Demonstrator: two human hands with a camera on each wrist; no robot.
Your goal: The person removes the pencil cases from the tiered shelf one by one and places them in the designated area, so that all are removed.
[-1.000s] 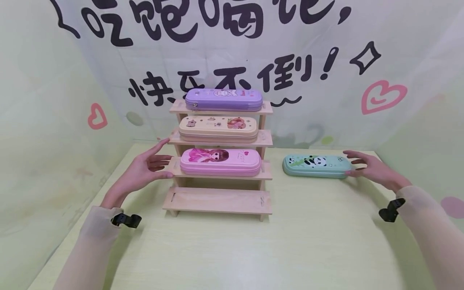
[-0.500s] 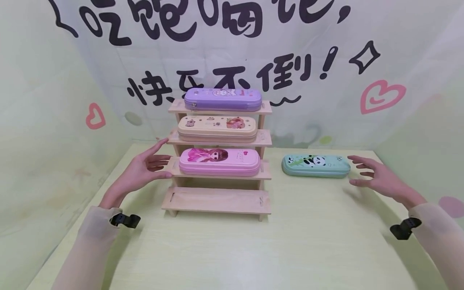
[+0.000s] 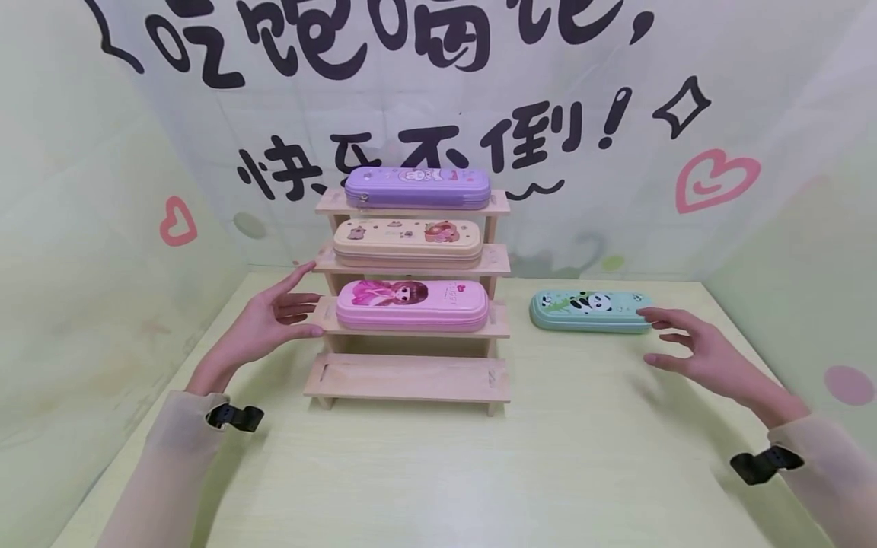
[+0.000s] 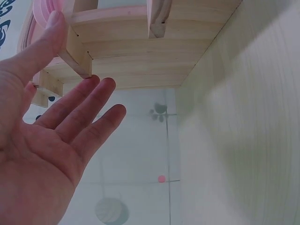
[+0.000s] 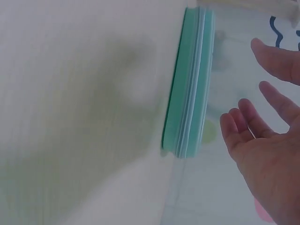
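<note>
Left hand, fingers extended, touches the rack bearing three cases. Green case remains off-rack, near the relaxed, empty right hand.

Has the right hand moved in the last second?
Yes. Judged against the rack in the head view, the right hand now sits lower in the picture, apparently drawn back toward the viewer.

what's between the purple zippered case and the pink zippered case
A cream oblong zippered case, resting on the wooden step between theirs; the head view shows it.
</note>
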